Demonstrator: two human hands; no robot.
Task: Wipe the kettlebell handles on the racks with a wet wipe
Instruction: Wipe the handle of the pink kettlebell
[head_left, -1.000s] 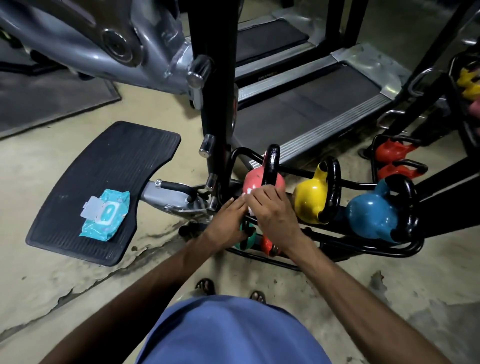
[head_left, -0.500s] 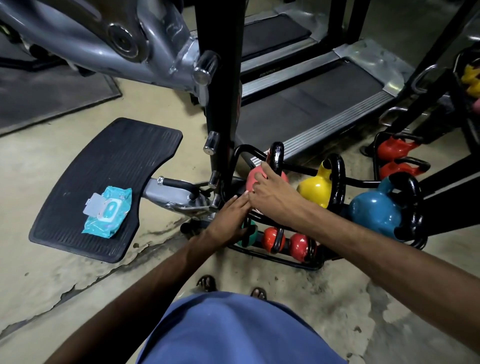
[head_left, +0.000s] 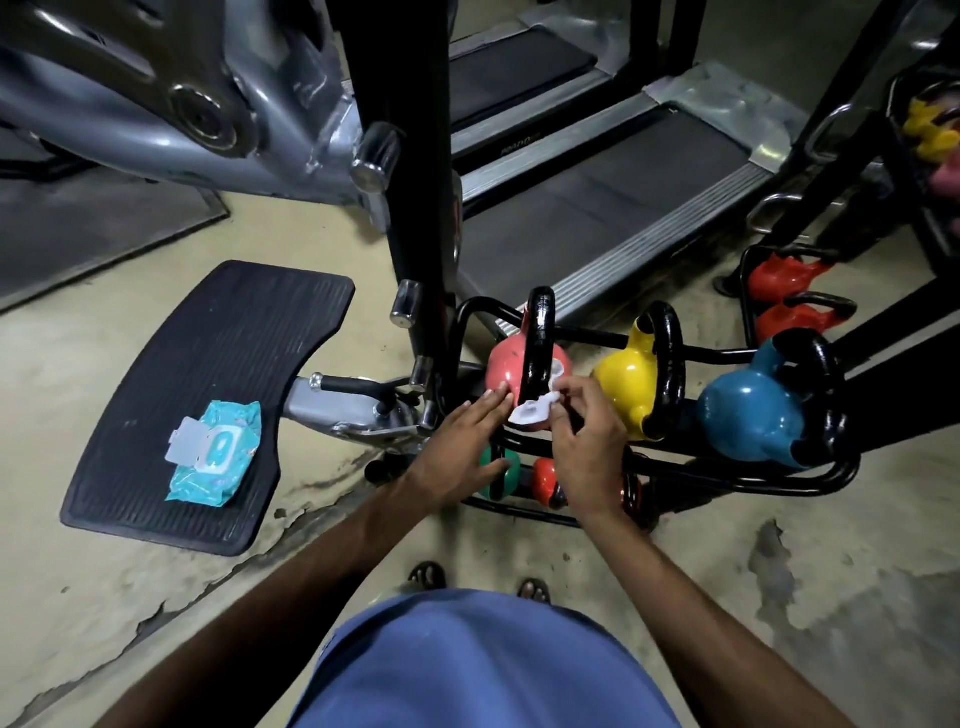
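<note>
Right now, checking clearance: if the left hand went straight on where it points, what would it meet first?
The pink kettlebell, beside its black handle; the left hand looks nearly on it, though depth is unclear.

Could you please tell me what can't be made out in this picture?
Head view:
- Small lower-rack kettlebells: mostly behind the left hand and right hand.
- Wipe: crumpled in the right hand's fingers; contact with the handle unclear.
- Yellow kettlebells, far right: cut off by the edge, blurred.
- Wipe pack label: too small to read.

Rack (head_left: 727, 480): pink kettlebell (head_left: 506, 366), yellow kettlebell (head_left: 623, 379), blue kettlebell (head_left: 748, 421); perhaps smaller ones (head_left: 544, 475) below.
</note>
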